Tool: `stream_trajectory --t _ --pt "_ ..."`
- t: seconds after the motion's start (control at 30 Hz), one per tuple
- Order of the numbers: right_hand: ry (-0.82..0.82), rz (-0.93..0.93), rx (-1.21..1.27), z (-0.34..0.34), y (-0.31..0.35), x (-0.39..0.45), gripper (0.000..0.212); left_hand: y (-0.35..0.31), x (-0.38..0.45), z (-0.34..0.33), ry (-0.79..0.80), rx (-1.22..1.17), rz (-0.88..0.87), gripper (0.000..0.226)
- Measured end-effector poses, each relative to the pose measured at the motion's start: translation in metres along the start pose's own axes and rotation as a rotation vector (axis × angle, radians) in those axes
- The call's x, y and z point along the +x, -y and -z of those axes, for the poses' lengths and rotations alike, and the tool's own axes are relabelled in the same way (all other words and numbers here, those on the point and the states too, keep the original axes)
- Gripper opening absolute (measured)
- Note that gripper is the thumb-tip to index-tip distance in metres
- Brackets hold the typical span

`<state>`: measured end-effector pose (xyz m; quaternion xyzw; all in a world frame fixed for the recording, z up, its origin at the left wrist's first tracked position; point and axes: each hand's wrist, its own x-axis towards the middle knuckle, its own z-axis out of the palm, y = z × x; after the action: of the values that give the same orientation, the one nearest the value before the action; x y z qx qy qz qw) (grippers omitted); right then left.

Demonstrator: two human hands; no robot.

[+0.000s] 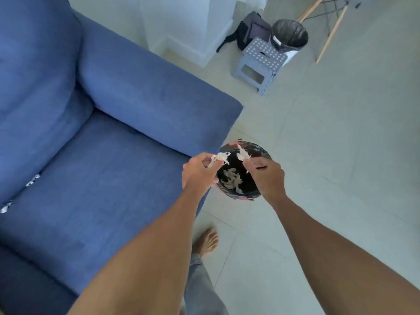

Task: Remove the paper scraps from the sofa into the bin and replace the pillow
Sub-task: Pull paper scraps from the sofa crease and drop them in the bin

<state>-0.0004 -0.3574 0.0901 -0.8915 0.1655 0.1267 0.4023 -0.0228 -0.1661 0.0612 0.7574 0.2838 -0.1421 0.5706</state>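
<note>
A small bin (263, 149) lined with a black bag stands on the floor by the front corner of the blue sofa (109, 169). Several white paper scraps lie inside the bin (231, 178). My left hand (198, 172) is over the bin's left rim, fingers pinched on a white paper scrap (219, 157). Over the right rim, my right hand (269, 176) pinches another scrap (243, 154). More scraps (33, 180) sit in the seam between the seat cushions at the left. No pillow is in view.
A grey step stool (261, 64), a dark backpack (250, 30) and a second lined bin (289, 35) stand at the back right near wooden chair legs (331, 35). My bare foot (208, 241) is on the pale tiled floor beside the sofa.
</note>
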Motion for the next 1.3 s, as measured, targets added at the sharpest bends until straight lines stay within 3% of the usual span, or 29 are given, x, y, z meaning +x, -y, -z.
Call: stream_trajectory --t 0.27,0.43,0.63,0.77,0.93,1.1,1.3 --pt "-0.013 -0.172 0.014 0.023 -0.075 0.063 0.029 0.012 0.058 -0.104 0.077 0.093 0.055 0.023" --pt "0.121 -0.286 -0.035 0.017 -0.095 0.103 0.059 0.009 0.093 -0.128 0.214 0.093 0.164 0.054" --pt "0.162 -0.24 -0.087 0.017 -0.091 0.112 0.038 0.016 0.096 -0.118 0.224 0.13 0.205 0.054" --pt "0.138 -0.15 -0.111 0.011 -0.06 0.102 0.034 0.018 0.078 -0.085 0.181 0.09 0.218 0.035" --pt "0.143 -0.013 -0.028 -0.017 0.001 0.063 0.029 0.021 0.035 -0.017 0.002 0.0 0.132 0.002" --pt "0.217 0.107 0.061 -0.072 0.06 -0.011 0.025 0.051 -0.017 0.085 -0.155 -0.08 0.149 0.012" --pt "0.456 0.274 -0.005 -0.174 0.131 -0.094 0.035 0.103 -0.07 0.225 -0.448 -0.191 0.219 0.016"
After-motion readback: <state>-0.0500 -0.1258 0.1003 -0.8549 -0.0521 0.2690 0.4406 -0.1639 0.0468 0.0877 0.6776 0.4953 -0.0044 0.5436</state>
